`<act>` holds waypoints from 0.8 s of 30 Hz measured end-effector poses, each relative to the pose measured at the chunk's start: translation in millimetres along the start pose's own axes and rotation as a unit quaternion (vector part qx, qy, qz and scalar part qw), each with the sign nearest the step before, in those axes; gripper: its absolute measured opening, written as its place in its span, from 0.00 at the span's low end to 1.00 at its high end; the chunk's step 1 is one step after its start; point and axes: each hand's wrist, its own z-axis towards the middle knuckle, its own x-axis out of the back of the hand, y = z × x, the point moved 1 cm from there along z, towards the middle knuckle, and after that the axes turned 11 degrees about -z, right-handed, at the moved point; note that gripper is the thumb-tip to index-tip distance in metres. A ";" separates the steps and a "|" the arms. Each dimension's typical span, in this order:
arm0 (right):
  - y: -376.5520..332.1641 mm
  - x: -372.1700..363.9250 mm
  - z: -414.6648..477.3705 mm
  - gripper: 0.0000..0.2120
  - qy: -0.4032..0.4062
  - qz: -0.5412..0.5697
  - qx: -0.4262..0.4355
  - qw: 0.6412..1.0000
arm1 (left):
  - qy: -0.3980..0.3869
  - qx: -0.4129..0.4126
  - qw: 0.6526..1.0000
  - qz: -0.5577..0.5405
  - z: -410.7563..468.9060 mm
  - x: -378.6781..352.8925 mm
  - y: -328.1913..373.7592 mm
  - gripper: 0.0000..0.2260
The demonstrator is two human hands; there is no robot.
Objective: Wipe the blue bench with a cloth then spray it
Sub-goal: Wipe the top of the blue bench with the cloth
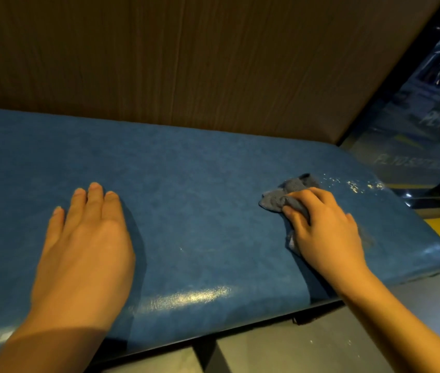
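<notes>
The blue table (200,184) runs across the view below a brown wooden back panel (186,63). At about 4 o'clock the right hand (323,224) presses down with fingers curled around a bunched grey-blue cloth (283,196), while pale crumbs (353,185), or perhaps specks of dust, lie just beyond the cloth toward 2 o'clock. At 8 o'clock the left hand (86,238) lies flat and spread on the table, holding nothing.

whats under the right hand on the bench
A crumpled grey cloth lies under the right hand, pressed onto the blue bench. Part of it sticks out past the fingers; the rest is covered by the hand. Pale crumbs lie just beyond it.
</notes>
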 end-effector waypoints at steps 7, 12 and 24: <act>-64.5 -8.7 -27.3 0.15 0.027 0.032 -0.007 0.999 | 0.008 0.009 1.000 0.005 -1.2 -2.2 2.0 0.19; -129.4 -18.2 -50.6 0.12 0.076 0.049 0.067 0.994 | 0.017 0.000 1.000 -0.018 2.0 -4.0 -0.1 0.19; -66.4 -25.9 -81.9 0.10 0.155 0.069 0.193 0.967 | 0.038 -0.055 0.998 -0.022 14.7 -16.9 -13.7 0.07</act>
